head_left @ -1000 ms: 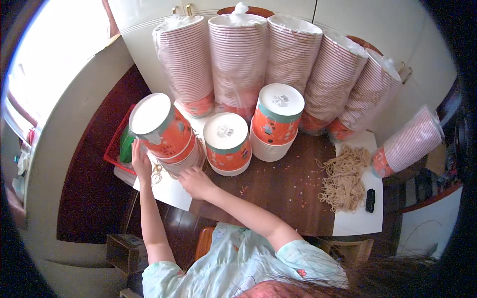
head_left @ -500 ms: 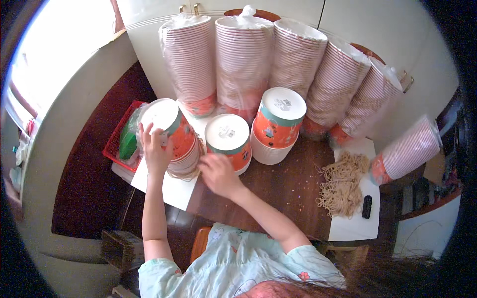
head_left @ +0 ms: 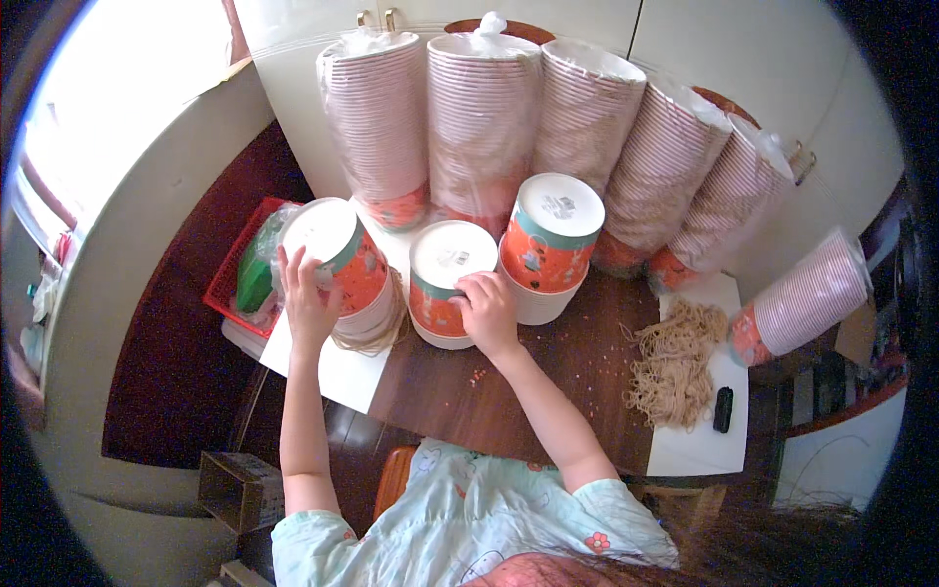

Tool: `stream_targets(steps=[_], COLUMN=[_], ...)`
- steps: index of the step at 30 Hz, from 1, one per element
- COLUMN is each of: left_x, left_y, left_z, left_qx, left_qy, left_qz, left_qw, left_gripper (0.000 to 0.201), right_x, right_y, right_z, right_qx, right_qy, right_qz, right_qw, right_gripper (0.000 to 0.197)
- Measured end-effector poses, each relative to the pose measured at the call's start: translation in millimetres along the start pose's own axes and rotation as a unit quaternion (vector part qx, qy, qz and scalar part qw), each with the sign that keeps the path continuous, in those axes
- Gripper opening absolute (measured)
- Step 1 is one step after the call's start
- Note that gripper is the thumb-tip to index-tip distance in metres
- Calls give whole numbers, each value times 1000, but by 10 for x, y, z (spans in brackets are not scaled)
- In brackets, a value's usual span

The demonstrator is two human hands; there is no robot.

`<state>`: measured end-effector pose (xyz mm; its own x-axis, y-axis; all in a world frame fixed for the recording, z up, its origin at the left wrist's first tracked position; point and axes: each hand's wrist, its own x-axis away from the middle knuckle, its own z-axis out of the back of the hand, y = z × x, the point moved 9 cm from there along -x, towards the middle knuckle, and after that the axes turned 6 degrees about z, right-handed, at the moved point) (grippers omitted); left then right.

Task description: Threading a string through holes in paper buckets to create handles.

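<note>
Three short stacks of upside-down orange-and-green paper buckets stand on the table. My left hand (head_left: 311, 303) rests against the near left side of the left stack (head_left: 364, 279), its fingers spread along the bucket. Thin tan rubber bands (head_left: 370, 340) lie around that stack's lower end. My right hand (head_left: 489, 311) is at the right side of the middle stack (head_left: 435, 305), fingers bent over the edge of its white base and the thumb low on the side. The right stack (head_left: 551, 254) stands just beyond this hand, apart from it.
Tall plastic-wrapped bucket stacks (head_left: 484, 127) line the back against the cabinet; another (head_left: 802, 298) leans at the right. A heap of tan rubber bands (head_left: 675, 367) and a black object (head_left: 723, 409) lie at the right. A red basket (head_left: 223, 293) is at the left.
My right hand has moved from beside the left stack's lower end, up and right, onto the middle stack. The middle stack has shifted slightly. My left hand stays at the left stack.
</note>
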<state>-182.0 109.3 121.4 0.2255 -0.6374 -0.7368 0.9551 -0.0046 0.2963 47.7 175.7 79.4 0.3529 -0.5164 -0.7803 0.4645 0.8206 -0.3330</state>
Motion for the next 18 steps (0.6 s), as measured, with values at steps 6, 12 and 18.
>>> stream_targets(steps=[6,12,18], left_x=[455,1515,1639], left_y=[456,191,303], left_z=[-71,-1340,-1502], left_qx=[99,503,526], left_qy=[22,-162,-212], left_qz=[-18,338,425], left_qw=[995,779,706], left_gripper=[47,43,47], right_x=[-129,-276,-57], right_y=[68,-129,39], right_z=[251,559,1456], right_qx=[-21,-67,-203], right_qy=[36,78,262], right_qz=[-31,1,-97], right_qw=[999,995,939], right_gripper=[25,26,19])
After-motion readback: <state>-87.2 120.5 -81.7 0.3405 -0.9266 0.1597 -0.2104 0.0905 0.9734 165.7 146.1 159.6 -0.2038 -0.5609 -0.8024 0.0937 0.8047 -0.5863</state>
